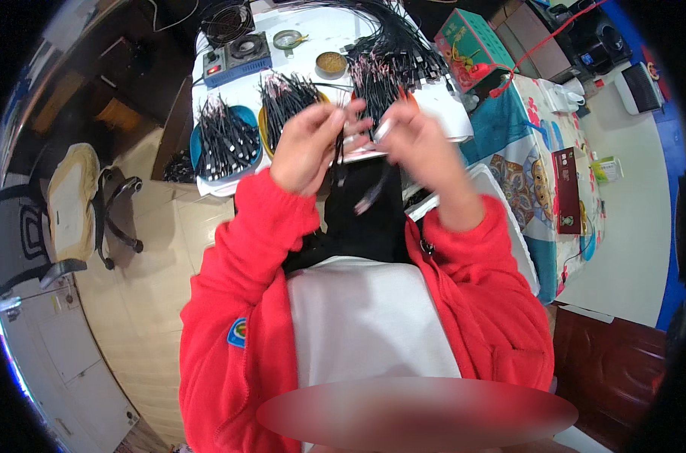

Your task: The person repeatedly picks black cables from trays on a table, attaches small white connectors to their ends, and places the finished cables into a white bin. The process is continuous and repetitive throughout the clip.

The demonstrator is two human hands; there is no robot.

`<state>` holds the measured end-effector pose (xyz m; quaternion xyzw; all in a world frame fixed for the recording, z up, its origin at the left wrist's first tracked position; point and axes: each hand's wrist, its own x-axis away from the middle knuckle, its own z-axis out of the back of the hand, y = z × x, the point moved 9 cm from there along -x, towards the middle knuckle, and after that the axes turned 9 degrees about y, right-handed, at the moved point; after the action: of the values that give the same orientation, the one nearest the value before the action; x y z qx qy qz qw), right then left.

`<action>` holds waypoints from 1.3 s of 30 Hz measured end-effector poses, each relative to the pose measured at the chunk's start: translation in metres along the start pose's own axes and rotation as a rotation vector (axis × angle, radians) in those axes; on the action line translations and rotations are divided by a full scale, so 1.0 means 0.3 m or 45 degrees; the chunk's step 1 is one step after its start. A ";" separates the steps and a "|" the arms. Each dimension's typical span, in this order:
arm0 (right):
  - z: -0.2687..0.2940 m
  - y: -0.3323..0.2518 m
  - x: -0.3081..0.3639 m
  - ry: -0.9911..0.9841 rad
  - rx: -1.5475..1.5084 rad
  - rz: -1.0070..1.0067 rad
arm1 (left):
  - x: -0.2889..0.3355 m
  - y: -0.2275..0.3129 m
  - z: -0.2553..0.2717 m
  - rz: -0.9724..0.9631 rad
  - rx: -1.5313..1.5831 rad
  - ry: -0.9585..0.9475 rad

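My left hand [309,148] is raised in front of the table's near edge, its thumb and fingers closed on a thin black cable [340,162] that hangs down from them. Close beside it, my right hand [426,151] is blurred by motion. Under its fingers dangles a second black cable [388,181] with a metal plug [368,202] at its lower end. Something small and white shows at the right fingertips; its kind is unclear. Just beyond the hands lie bundles of short black cables [286,102], with more black cables [374,79] behind my right hand.
On the white-covered table [301,64] stand a blue bowl [251,121] of cables, a blue device with a round top [241,57], a glass dish [288,39] and a small round tin [331,63]. A green box [471,49] is at right. An office chair [75,204] stands left.
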<state>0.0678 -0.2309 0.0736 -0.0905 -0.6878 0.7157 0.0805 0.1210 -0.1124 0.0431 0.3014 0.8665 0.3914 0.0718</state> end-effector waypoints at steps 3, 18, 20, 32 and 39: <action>-0.191 0.113 0.184 -0.156 0.493 0.259 | -0.068 0.077 -0.008 -0.103 -0.055 0.063; -0.081 -0.034 0.073 -0.107 -0.182 0.436 | 0.321 0.046 -0.015 -0.365 -0.383 -0.094; -0.079 -0.104 0.074 -0.210 -0.179 0.406 | 0.339 0.020 -0.022 -0.327 -0.394 -0.145; -0.108 -0.140 0.198 0.054 -0.150 0.582 | 0.347 0.042 0.010 -0.317 -0.200 0.070; -0.152 -0.137 0.230 0.075 0.022 0.710 | 0.344 0.022 -0.004 -0.342 -0.351 0.085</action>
<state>0.0114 -0.1684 0.1116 -0.2965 -0.6275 0.7132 -0.0989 0.0403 -0.0500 0.0603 0.1572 0.8390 0.5030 0.1353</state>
